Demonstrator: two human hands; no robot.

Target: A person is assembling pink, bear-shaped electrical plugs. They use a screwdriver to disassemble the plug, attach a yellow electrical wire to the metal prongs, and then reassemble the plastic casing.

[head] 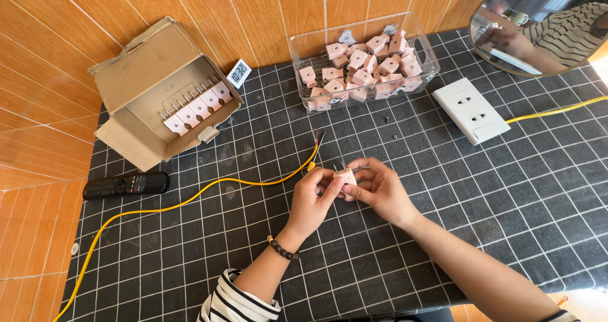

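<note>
Both hands are meeting over the middle of the tabletop [506, 189], which is wearing a dark cloth with white squares. The left hand [313, 202] and the right hand [380, 192] are sharing one small pink plug [346, 177]. Each grip is pinching the pink plug with fingertips, one from each side, and the plug is sitting up in the air just above the cloth. Its metal pins are pointing up and away from the person. A bead bracelet [282, 250] is sitting on the left wrist.

A yellow wire [190, 198] is lying across the cloth, and its bare end is resting just beside the left hand. A clear plastic box [424, 40] at the back is holding a pile of more pink plugs [364, 69]. A cardboard box [142, 65] on the left is lying on its side with a row of pink plugs lined up inside. A black remote [125, 185] is lying near that box. A white wall socket [472, 111] with its own yellow cord is lying on the right. A round mirror [538, 37] is leaning in the far corner. A small white clock [239, 73] is standing beside the cardboard box.
</note>
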